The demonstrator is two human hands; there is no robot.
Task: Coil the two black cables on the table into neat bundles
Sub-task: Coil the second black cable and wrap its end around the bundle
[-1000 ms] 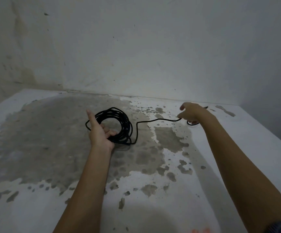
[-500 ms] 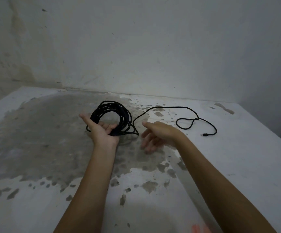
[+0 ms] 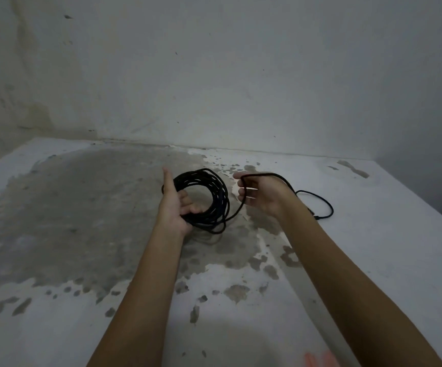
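Observation:
A black cable is wound into a round coil (image 3: 216, 192) of several turns, lifted off the table. My left hand (image 3: 177, 205) grips the coil's near-left side, thumb pointing up and fingers curled through the loops. My right hand (image 3: 261, 193) is beside the coil on the right, holding the loose strand, which runs over its fingers. The free tail (image 3: 320, 201) trails right over the table in a small loop and ends in a plug near my right forearm. Only one cable is in view.
The white table (image 3: 373, 260) has a big grey worn patch on its left and middle. A stained wall stands close behind, with a corner at the right. The table's right edge drops off at the far right.
My right hand has lifted from the table and taken the loose strand, bringing it up beside the coil. The tail on the table has shortened. The left hand has stayed on the coil.

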